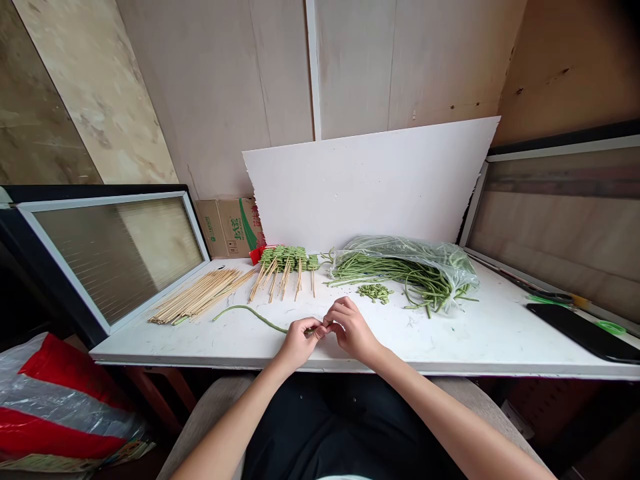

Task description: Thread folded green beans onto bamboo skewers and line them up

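Note:
One long green bean (250, 311) curves over the white table from the left into my hands. My left hand (301, 339) is closed on it near its right end. Against the left fingertips, my right hand (351, 328) is pinched at that same end; the fingers hide exactly what sits between them. Beyond my hands lies a small pile of short bean pieces (375, 293). Skewers threaded with folded beans (285, 259) are stacked behind and to the left, their bare sticks pointing toward me.
Loose bamboo skewers (200, 297) lie at the left. A clear plastic bag of long beans (400, 267) rests at the back right. A black phone (583, 330) is at the right edge, near scissors (545, 293). A cardboard box (229, 227) and a white board (365, 187) stand behind.

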Demonstrator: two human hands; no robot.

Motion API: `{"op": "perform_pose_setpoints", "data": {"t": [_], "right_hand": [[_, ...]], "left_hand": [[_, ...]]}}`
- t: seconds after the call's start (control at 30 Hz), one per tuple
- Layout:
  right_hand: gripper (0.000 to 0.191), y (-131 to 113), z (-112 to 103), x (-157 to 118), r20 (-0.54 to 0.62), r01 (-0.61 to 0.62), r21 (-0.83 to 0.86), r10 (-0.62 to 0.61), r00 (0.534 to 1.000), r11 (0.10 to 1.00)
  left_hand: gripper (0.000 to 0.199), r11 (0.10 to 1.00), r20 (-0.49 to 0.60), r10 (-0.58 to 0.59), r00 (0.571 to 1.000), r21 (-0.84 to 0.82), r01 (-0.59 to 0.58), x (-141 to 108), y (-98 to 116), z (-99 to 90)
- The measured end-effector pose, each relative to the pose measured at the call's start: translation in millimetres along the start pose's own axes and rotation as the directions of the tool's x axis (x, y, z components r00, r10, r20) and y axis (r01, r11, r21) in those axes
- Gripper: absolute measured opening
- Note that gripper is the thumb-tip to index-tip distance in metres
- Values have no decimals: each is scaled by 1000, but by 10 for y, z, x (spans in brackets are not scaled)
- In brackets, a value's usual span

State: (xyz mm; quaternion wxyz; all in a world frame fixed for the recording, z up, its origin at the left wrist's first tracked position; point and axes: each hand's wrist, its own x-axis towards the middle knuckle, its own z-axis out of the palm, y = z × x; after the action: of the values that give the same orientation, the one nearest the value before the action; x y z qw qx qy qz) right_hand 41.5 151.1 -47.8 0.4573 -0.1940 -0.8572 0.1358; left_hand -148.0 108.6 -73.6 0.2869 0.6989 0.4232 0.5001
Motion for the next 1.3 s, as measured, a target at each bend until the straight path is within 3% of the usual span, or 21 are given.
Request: {"op": "perform_pose_setpoints", "data": {"t": [0.1, 0.37, 0.6, 0.73, 0.87, 1.0, 1.13, 1.3], "right_hand": [[28, -19, 46, -17, -12, -40, 51, 41, 999, 998], [14, -6, 195, -47, -60, -258, 314, 290, 955, 914], [26, 10, 256, -61, 2, -329, 476, 373, 928, 816], [26, -3, 200, -25, -18, -306, 441, 350, 937, 844], [17, -44, 46, 41, -96, -189, 203, 212, 973, 961], [8, -72, -26, 67, -92, -81, 35, 84, 992, 996], [11, -61, -9, 46, -84, -24, -22, 22, 996, 999], [12, -41, -48, 32, -76, 22, 29, -19, 997, 999]], "left_hand": [[47, 1000, -16, -3, 1000, 7, 3, -4, 39, 10], [54, 996, -51, 15, 999, -86, -20, 15, 131, 2], [57, 987, -58, -21, 998, -159, 12, 4, 113, 33], [52, 993, -73, -4, 997, -116, -5, 15, 138, 18], [39, 980, -119, 126, 985, 167, -105, 30, 184, -69], [20, 903, -164, 248, 955, 396, -166, 25, 159, -110], [13, 871, -208, 286, 935, 464, -164, 7, 100, -95], [9, 842, -216, 315, 924, 513, -167, 0, 101, -92]]}}
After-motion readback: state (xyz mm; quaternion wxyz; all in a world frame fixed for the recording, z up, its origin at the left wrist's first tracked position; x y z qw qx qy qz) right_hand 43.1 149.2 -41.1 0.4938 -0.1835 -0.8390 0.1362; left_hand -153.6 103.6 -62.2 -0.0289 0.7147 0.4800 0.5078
